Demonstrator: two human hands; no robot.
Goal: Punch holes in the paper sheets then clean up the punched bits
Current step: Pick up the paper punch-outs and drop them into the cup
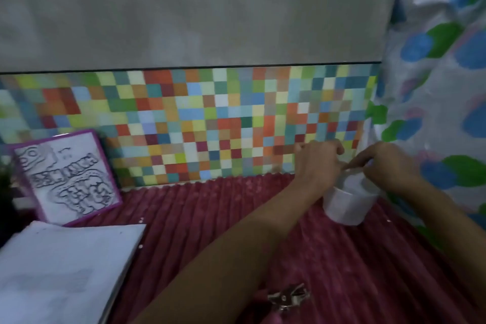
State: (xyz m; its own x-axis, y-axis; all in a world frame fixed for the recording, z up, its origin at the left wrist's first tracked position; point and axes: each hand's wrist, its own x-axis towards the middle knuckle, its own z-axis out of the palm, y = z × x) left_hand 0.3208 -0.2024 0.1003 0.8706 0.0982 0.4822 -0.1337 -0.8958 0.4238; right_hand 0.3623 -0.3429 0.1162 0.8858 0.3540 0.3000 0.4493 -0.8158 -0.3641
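Standing on ribbed maroon cloth (342,258): round white cup (344,205).

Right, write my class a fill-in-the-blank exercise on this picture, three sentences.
1. The stack of white paper sheets lies to the ____ of the silver metal hole punch.
2. The black-and-white drawing has a ____ frame.
3. The round plastic cup beneath the left hand and right hand is coloured ____.
Missing words: left, purple, white.

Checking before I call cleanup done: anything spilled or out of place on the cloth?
Yes. A few white punched bits lie loose on the pink cloth: two beside the paper stack, one right of the white cup. Nothing else stands out.
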